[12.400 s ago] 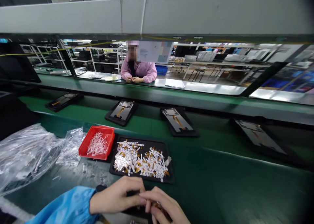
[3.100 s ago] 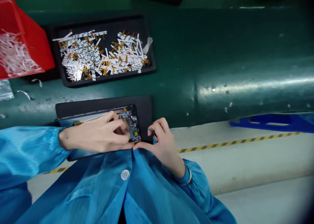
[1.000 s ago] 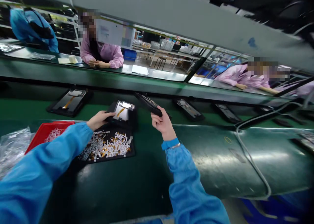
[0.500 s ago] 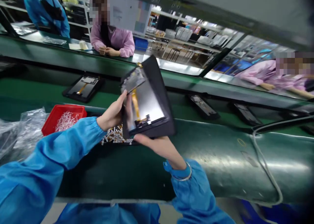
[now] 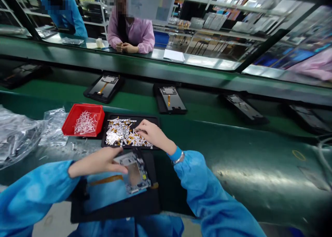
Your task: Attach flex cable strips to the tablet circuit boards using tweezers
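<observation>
An opened tablet (image 5: 103,197), its circuit board and orange ribbon cable exposed, lies on a black backing at the bench's near edge. My left hand (image 5: 101,161) is over its upper side, thumb on the board and fingers along the far edge, gripping it. Farther forward, a black tray (image 5: 155,121) holds a heap of small white, silver and orange strips (image 5: 119,129). My right hand (image 5: 153,135) reaches into the right part of that heap with its fingertips pinched together. What they hold, if anything, is too small to make out.
Left of the tray stands a red bin (image 5: 67,124) with thin white strips. Crumpled clear plastic bags (image 5: 19,136) lie farther left. Several opened tablets, one near the middle (image 5: 172,100), rest on the green belt (image 5: 137,102) beyond. Co-workers (image 5: 141,33) are behind it.
The tablet went from raised in both hands to the near bench edge, now turned. My right hand let go of it and moved to the tray. My view shifted right to left across the scene.
</observation>
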The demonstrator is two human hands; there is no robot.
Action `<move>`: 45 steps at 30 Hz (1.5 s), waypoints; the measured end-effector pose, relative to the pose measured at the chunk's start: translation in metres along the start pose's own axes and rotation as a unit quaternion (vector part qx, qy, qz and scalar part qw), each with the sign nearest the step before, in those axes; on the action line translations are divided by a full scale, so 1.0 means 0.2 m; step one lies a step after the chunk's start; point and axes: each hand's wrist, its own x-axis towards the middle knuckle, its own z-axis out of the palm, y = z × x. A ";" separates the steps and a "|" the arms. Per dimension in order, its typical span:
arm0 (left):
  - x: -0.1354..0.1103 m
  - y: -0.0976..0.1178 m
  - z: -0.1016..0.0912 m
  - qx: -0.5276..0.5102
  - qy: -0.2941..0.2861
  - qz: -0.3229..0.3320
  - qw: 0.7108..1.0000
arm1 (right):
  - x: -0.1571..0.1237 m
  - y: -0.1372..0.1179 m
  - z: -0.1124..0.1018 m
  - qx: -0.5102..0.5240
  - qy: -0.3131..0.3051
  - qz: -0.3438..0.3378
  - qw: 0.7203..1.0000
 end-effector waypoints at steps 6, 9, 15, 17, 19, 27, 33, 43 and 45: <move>0.01 0.01 0.26 0.199 -0.004 0.146 0.969 | 0.13 -0.02 0.02 -0.087 -0.054 -0.021 0.994; 0.01 0.00 0.26 0.252 0.028 0.202 0.946 | 0.13 -0.01 0.02 -0.122 -0.060 -0.037 0.990; 0.13 -0.05 0.06 0.279 0.182 0.207 0.920 | 0.05 -0.04 0.01 -0.156 -0.026 -0.051 0.986; 0.16 -0.05 0.01 0.268 0.193 0.214 0.919 | 0.00 -0.07 -0.01 -0.156 -0.015 -0.051 0.986; 0.18 -0.03 0.00 0.247 0.170 0.237 0.924 | -0.06 -0.09 -0.03 -0.149 -0.007 -0.058 0.987; 0.13 0.09 0.02 0.100 0.067 0.270 0.955 | -0.23 -0.13 0.00 0.106 0.086 -0.104 0.985; 0.10 0.11 0.04 0.018 0.042 0.260 0.965 | -0.31 -0.18 0.05 0.434 0.016 -0.001 0.901; -0.07 0.06 -0.02 0.086 0.080 0.220 0.968 | -0.46 -0.10 0.10 0.433 0.027 0.075 0.898; -0.12 -0.01 -0.16 0.181 0.188 0.183 0.948 | -0.49 -0.06 0.10 0.383 0.072 0.048 0.920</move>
